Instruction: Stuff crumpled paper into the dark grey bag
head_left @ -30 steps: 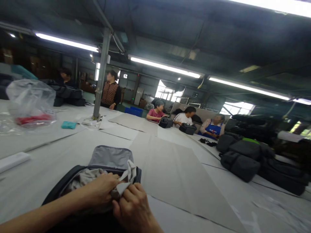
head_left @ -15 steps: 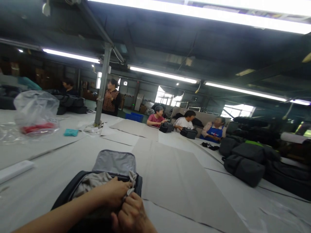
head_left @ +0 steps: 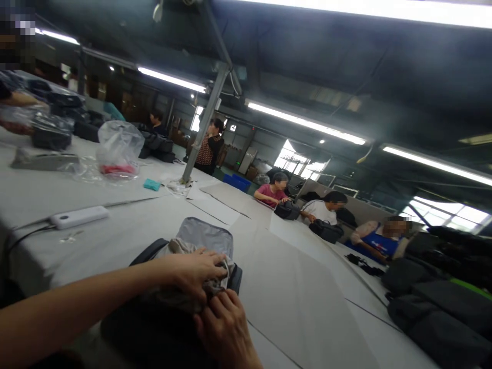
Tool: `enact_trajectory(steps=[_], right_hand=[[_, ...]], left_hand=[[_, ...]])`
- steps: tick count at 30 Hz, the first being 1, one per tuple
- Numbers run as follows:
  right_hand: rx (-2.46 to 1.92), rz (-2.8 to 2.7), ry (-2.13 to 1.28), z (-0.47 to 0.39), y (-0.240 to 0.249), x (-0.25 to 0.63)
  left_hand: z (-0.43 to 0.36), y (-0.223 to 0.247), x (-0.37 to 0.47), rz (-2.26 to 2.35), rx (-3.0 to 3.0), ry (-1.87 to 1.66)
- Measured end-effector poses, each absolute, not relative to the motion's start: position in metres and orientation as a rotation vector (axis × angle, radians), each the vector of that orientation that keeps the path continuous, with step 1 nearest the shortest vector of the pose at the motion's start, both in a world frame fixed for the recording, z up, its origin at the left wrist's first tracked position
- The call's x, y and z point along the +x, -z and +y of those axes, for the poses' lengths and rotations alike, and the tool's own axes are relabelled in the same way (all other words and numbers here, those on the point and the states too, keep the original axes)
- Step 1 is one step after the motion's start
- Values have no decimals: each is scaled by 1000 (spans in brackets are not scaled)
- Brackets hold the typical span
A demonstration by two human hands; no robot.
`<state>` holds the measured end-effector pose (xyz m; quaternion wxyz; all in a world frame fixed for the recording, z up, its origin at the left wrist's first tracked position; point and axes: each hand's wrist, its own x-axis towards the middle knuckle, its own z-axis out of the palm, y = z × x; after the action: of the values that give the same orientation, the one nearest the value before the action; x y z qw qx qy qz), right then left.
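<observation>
A dark bag lies on the white-covered table in front of me, its grey-lined flap folded open at the far side. Crumpled beige-grey cloth fills its mouth. My left hand lies over the cloth, palm down, with its fingers spread toward the right end of the bag. Close beside it, my right hand has bent fingers pressed on the cloth at the bag's right edge, pinching what looks like the cloth's border.
A white power strip and a teal packet lie to the left. Behind them stand a clear plastic bag and a metal post. Dark bags are piled at right. Several people work around the table.
The view has swung left, bringing in a person's arms at far left. My left hand has gone from bent fingers at the cloth to lying spread over it; my right hand stays at the edge.
</observation>
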<state>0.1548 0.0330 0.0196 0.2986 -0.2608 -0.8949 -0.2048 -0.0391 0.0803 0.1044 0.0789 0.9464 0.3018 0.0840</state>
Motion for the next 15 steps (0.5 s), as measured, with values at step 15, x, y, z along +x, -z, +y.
enact_trajectory(steps=[15], right_hand=[[-688,-2230,627,39,-46,144]], left_hand=[[70,-74,-134,1247,2999,-370]])
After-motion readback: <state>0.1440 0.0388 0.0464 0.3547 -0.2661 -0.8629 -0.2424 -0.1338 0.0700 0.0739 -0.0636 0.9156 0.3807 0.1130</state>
